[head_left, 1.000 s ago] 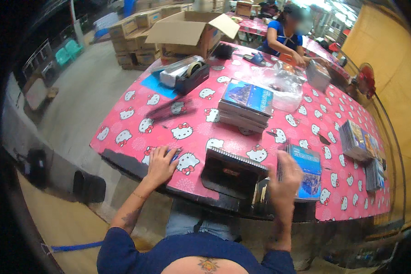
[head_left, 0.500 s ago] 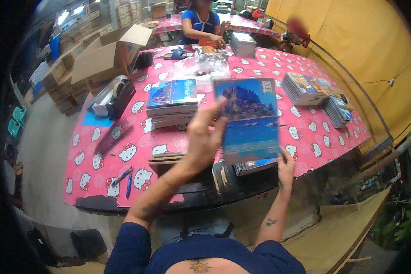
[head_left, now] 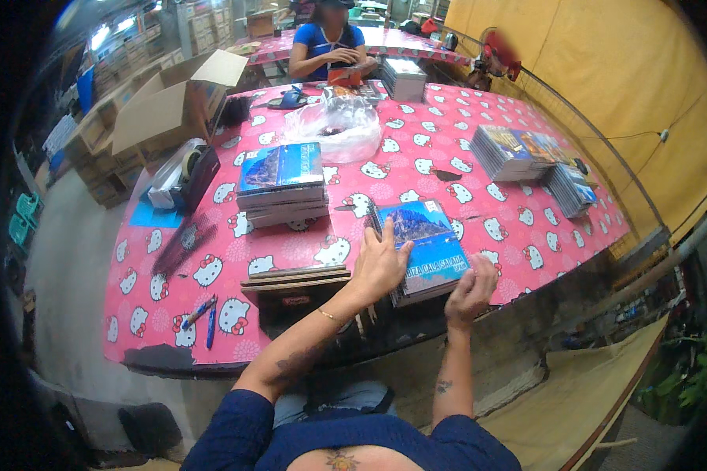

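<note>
A stack of spiral notebooks (head_left: 423,239) lies near the table's front edge, its top cover showing a rocky hill above blue sea. My left hand (head_left: 379,263) rests along the stack's left, spiral-bound side, fingers spread and touching the top notebook. At the lower right corner is my right hand (head_left: 471,292), fingers loosely bent and apart, beside the stack's edge. Farther back on the left stands another stack of similar notebooks (head_left: 281,177). Close to my left forearm, several brown boards (head_left: 294,278) sit in a dark holder at the table edge.
Pens (head_left: 210,323) lie front left; a tape dispenser (head_left: 190,169) and open carton (head_left: 161,118) stand beyond. A clear plastic bag (head_left: 338,129) lies mid-table. More notebook stacks (head_left: 513,151) stand at right. Across the pink table (head_left: 212,271), a person in blue (head_left: 326,49) handles something orange-red.
The notebook that both hands held raised now lies on the stack. My left hand has come down to its left side, my right to its lower right corner.
</note>
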Available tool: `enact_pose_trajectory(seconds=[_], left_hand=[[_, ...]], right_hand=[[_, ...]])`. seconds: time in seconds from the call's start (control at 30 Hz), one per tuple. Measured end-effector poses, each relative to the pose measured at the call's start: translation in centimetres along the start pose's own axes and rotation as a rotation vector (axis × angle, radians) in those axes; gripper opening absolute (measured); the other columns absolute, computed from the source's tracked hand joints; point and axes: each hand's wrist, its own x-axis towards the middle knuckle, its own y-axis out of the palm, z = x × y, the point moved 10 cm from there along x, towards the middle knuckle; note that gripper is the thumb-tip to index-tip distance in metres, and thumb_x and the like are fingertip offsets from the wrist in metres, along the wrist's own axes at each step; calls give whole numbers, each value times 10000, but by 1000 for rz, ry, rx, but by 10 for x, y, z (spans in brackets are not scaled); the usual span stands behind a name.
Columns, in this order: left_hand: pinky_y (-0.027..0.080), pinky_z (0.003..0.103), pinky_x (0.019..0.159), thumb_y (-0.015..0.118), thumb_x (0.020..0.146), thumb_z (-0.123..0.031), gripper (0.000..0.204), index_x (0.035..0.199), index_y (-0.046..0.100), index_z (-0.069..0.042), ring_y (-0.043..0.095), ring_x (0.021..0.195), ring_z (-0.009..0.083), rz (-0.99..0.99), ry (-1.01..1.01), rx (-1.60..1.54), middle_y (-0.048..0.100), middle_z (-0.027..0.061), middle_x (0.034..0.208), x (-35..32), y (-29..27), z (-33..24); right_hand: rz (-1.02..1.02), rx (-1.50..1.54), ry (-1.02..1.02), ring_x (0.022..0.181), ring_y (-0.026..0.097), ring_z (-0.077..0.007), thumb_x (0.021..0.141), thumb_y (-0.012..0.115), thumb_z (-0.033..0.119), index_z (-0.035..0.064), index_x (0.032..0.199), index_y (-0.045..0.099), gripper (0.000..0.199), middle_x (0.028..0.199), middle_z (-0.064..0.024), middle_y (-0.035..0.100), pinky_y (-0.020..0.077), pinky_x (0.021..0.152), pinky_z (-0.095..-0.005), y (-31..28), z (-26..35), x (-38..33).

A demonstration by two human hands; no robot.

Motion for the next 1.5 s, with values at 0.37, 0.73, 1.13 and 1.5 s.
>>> enact_pose_trajectory(seconds=[0.37,0.73,1.13,1.5], left_hand=[[488,526,914,412,977,-584,732,1014,691,92,636,1013,491,530,107,121,652,358,1017,128,79,17],[474,489,975,482,993,-483,563,1172,653,23,582,1185,418,-21,454,164,610,280,1255,120,32,6],[554,393,783,644,828,-192,283,1095,657,-102,684,891,301,-152,580,635,700,85,976,70,-133,187],[415,366,754,699,799,-136,278,1071,650,-113,624,781,227,-314,672,365,617,31,809,-27,-236,3]], right_hand=[[45,52,-279,1030,603,-263,1020,378,399,112,1015,664,405,1049,-65,668,365,937,-423,47,67,-12],[195,80,-169,892,622,-281,935,435,290,91,841,630,293,880,-77,656,396,848,-436,71,54,-17],[680,461,-187,1117,554,-354,874,711,332,46,1248,622,479,1204,-165,602,415,992,-471,124,201,-53],[814,1214,397,1146,582,-162,974,652,150,-6,1336,500,422,1241,-81,615,448,1005,-321,158,135,-36]])
